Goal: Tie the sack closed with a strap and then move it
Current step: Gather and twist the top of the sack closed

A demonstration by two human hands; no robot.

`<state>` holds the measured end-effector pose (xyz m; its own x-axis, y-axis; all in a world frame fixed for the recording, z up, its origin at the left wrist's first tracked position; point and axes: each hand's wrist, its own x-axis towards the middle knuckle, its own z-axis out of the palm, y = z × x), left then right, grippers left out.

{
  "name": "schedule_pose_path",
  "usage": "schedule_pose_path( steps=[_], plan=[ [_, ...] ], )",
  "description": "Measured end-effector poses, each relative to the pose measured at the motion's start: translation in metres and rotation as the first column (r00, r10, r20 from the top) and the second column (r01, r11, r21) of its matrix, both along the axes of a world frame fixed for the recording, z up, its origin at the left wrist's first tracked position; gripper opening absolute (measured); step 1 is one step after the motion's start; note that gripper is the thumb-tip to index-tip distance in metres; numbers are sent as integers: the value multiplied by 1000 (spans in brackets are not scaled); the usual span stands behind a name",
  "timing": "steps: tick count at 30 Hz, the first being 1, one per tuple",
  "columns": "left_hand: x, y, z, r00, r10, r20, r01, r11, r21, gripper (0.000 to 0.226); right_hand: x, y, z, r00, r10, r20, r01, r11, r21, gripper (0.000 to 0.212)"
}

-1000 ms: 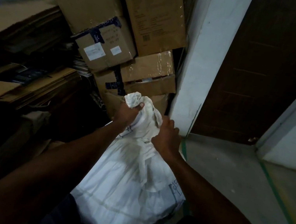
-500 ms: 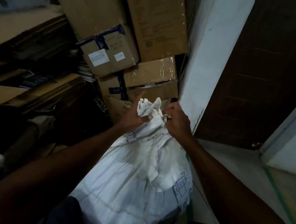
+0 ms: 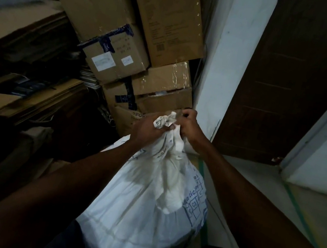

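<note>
A full white woven sack [image 3: 145,206] with blue print stands on the floor between my legs. Its mouth is bunched into a twisted neck [image 3: 166,122] at the top. My left hand [image 3: 146,129] grips the neck from the left side. My right hand [image 3: 190,126] is curled at the right of the neck and pinches something thin there; the strap itself is too small and dim to make out. Both forearms reach in from the bottom corners.
Stacked cardboard boxes [image 3: 128,43] rise just behind the sack. Flat cardboard sheets [image 3: 24,91] lie on the left. A white wall corner [image 3: 219,79] and a dark wooden door [image 3: 293,80] stand on the right, with grey floor [image 3: 265,193] and a green line beyond.
My right hand rose from the sack's shoulder to the top of the neck beside my left hand. The neck looks tighter and more twisted. The camera tilted slightly.
</note>
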<state>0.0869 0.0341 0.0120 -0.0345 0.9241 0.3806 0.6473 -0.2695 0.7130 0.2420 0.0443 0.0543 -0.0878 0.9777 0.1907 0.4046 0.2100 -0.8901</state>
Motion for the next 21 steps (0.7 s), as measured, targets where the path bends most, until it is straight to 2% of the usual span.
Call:
schedule_pose_path(
  steps=[2, 3, 5, 6, 8, 10, 12, 13, 14, 16, 18, 21],
  plan=[
    [4, -3, 3, 998, 58, -9, -57, 997, 56, 21, -3, -7, -1, 999, 50, 23, -49, 998, -39, 56],
    [6, -4, 4, 997, 77, -7, -76, 995, 66, 17, -4, -14, -1, 994, 88, 68, -85, 995, -42, 64],
    [7, -5, 4, 991, 125, 45, -126, 992, 19, 19, -8, -30, 2, 980, 128, 151, -127, 992, -19, 74],
    [7, -5, 3, 983, 170, 75, -168, 985, -38, 27, -9, -32, 0, 964, 158, 215, -161, 987, -7, 84],
    [4, -2, 4, 967, 239, 87, -224, 962, -155, 39, -10, -40, -6, 877, 195, 440, -190, 980, -56, 111],
    [4, -3, 8, 964, 260, 59, -245, 950, -193, 40, -10, -48, -17, 755, 68, 652, -91, 996, 2, 123],
    [5, -7, 12, 961, 270, 58, -254, 947, -194, 38, -13, -53, -31, 565, -195, 802, 16, 974, 226, 117],
    [6, -9, 12, 962, 268, 62, -251, 948, -195, 37, -16, -56, -36, 467, -328, 821, 27, 933, 358, 108],
    [6, -10, 12, 963, 260, 72, -240, 948, -207, 37, -18, -57, -41, 411, -434, 801, 19, 883, 469, 96],
    [4, -11, 13, 963, 245, 116, -213, 949, -234, 41, -13, -56, -43, 398, -533, 746, -26, 807, 590, 71],
    [1, -9, 13, 955, 263, 140, -218, 937, -274, 47, -6, -56, -46, 382, -550, 743, -66, 785, 615, 56],
    [0, -5, 13, 950, 286, 126, -240, 926, -292, 51, 3, -57, -51, 394, -442, 806, -43, 867, 496, 67]
  ],
)
